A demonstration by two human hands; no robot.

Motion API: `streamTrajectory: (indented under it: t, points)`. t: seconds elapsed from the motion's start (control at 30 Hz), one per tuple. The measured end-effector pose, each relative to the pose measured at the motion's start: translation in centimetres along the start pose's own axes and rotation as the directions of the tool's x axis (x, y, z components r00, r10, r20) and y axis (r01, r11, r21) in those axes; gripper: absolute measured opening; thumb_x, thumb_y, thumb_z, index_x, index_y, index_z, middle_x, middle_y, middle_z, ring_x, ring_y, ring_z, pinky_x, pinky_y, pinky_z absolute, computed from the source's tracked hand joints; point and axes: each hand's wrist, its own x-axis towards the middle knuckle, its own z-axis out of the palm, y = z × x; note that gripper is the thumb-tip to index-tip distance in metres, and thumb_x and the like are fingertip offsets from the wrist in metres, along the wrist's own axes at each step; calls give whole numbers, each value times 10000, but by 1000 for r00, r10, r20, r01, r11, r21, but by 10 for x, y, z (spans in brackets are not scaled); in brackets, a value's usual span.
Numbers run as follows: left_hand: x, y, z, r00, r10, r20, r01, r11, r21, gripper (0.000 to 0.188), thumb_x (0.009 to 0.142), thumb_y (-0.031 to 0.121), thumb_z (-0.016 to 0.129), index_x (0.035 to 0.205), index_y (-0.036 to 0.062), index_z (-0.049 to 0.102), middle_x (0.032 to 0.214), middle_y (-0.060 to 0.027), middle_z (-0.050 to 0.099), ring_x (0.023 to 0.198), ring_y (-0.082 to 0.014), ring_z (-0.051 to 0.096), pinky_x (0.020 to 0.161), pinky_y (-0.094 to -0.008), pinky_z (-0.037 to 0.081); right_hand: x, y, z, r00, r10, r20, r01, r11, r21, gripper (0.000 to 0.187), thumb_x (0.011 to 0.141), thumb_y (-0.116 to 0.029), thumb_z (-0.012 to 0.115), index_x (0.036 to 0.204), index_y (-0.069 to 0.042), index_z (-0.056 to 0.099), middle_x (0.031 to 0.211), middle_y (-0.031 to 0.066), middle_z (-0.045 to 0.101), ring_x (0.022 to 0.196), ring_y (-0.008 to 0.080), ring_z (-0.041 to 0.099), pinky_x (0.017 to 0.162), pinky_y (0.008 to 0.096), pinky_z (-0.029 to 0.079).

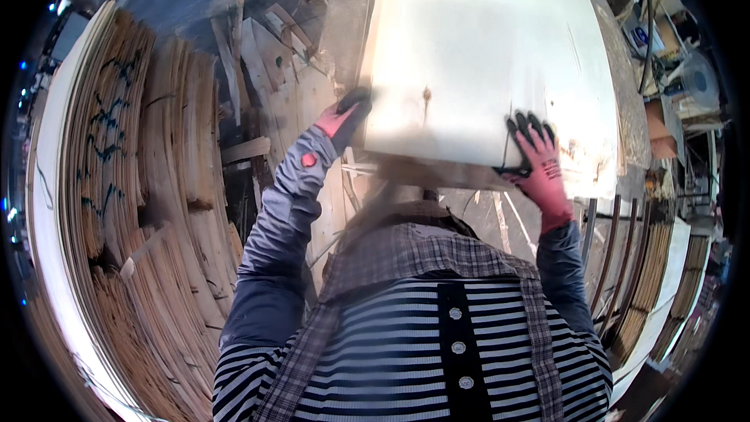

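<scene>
A pale wood veneer sheet [469, 55] with a dark knot and a few cracks lies on a stack in front of me. My left hand [348, 117], in a pink and black glove, is closed at its left edge near the close corner; the fingertips are slightly blurred. On the right, my right hand [539, 158], in a matching glove, rests on the sheet near its close edge. Its fingers are stretched out and spread over the surface, with the thumb along the edge.
Tall stacks of veneer [117, 133], marked with dark green streaks, stand at my left. Broken wood strips [273, 55] lie beyond my left arm. Metal bars [613, 242] and another veneer stack [644, 289] are at the right. A cardboard box [662, 129] sits farther back.
</scene>
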Motion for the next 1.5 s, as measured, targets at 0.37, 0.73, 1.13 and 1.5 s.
streamTrajectory:
  t: [0.37, 0.73, 1.13, 1.5]
  points:
    - [-18, 12, -6, 999, 3, -37, 14, 886, 463, 353, 875, 168, 356, 1181, -6, 385, 1143, -176, 464, 1017, -235, 485, 869, -300, 388, -28, -1, -73, 736, 249, -630, -134, 965, 226, 563, 817, -443, 414, 1108, 35, 475, 1096, 182, 517, 1031, 298, 492, 890, 364, 362]
    - [-16, -23, 43, 958, 272, -94, -145, 736, 661, 451, 783, 254, 492, 1206, 126, 401, 1247, -241, 306, 1146, -415, 286, 923, -516, 257, 115, 15, -90, 860, -65, -506, 26, 996, -84, 567, 592, -226, 655, 1116, -87, 486, 1059, 117, 516, 955, 285, 497, 835, 394, 377]
    - [-20, 45, 50, 948, 226, -222, -7, 716, 698, 401, 715, 68, 524, 1102, -11, 456, 1084, -184, 498, 1023, -339, 462, 865, -379, 372, 344, 120, -25, 799, 26, -601, -26, 1000, 9, 498, 696, -190, 605, 1164, -121, 447, 1099, 99, 498, 1026, 294, 448, 907, 357, 336]
    - [-25, 60, 52, 920, 348, -178, -127, 696, 707, 533, 735, 65, 525, 1217, -39, 323, 1119, -235, 453, 1022, -343, 458, 869, -402, 379, 188, 48, -24, 983, -100, -155, 128, 974, 184, 677, 711, -352, 594, 1258, -67, 313, 1284, 167, 301, 1198, 334, 259, 994, 433, 196]
